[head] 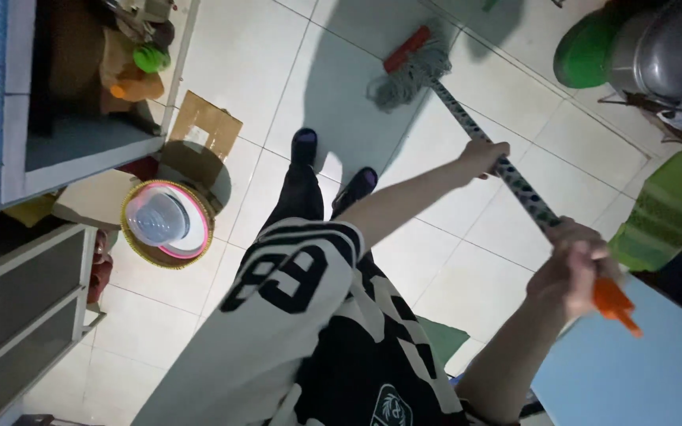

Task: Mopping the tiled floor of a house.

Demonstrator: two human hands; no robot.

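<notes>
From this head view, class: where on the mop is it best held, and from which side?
On the long patterned handle, from above: it slants up from the grey mop head on the tiled floor, so one hand wraps mid-shaft and the other near the orange end.

Flattened cardboard box piece [205, 126]: brown, roughly rectangular, lying on the pale floor tiles in the upper left of the frame, just beside the cabinet corner, with a small pale label patch on its face. Partly in shadow.

No signs or screens in view.
</notes>
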